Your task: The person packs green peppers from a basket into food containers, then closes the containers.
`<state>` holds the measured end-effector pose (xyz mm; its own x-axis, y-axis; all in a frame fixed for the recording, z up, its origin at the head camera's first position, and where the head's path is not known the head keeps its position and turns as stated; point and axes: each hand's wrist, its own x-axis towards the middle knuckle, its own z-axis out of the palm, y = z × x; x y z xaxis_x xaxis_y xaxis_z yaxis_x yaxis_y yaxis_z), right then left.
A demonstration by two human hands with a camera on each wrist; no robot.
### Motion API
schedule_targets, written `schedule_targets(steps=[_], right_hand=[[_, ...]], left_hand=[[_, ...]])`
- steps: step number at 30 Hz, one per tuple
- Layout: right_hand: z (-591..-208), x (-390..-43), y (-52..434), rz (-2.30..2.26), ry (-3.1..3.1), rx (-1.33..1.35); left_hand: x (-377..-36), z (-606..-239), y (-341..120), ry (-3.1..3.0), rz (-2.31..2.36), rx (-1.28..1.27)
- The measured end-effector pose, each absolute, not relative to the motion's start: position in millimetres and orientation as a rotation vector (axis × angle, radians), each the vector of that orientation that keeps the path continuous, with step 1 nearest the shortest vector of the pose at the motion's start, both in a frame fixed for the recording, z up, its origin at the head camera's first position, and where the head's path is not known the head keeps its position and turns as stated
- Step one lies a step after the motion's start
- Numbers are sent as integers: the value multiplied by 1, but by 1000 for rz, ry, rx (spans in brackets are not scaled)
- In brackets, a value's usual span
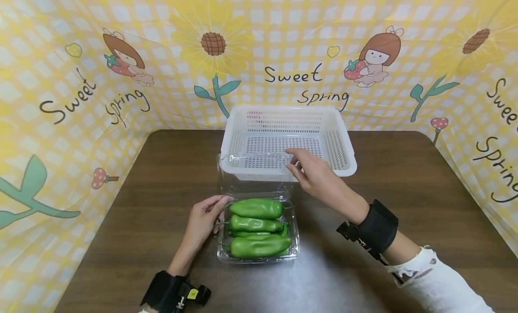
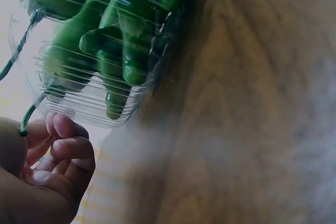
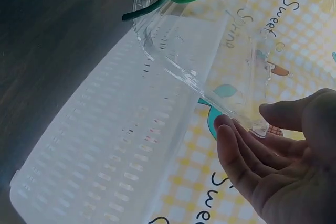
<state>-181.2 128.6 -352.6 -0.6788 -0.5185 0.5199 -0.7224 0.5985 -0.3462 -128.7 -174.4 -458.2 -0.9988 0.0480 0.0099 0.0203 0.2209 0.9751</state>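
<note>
A clear plastic clamshell box (image 1: 259, 261) lies on the table with its hinged lid (image 1: 255, 187) raised on the far side. Several green peppers (image 1: 260, 246) fill the base, their thin stems poking past its sides. My left hand (image 1: 205, 217) holds the base by its far left corner, thumb on the rim; in the left wrist view the curled fingers (image 2: 73, 148) are at the box's side. My right hand (image 1: 309, 171) has thumb and fingers around the lid's upper right corner, as the right wrist view shows. The lid overlaps the white basket in the head view.
Behind the clamshell stands a white plastic basket (image 1: 344, 162) with slotted walls, at the table's back edge. The dark wooden table (image 1: 162, 169) extends to both sides. A yellow checked cloth (image 1: 279, 29) with printed flowers hangs around the back and sides.
</note>
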Motion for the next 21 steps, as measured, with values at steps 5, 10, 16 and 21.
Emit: schedule_targets(steps=[5,10,16,21], right_hand=[[-354,-184,127,813,-2432,1002],[-357,-186,128,852,-2389,1007],[-358,-184,132,852,-2347,1032],[-358,-178,138,893,-2364,1063]], left_hand=[[-130,-455,-176,2407,1933,32],[-129,-452,-176,2349,1934,-5],[-128,-451,-178,2242,1979,-25],[-124,-448,-181,2198,1966,-50]])
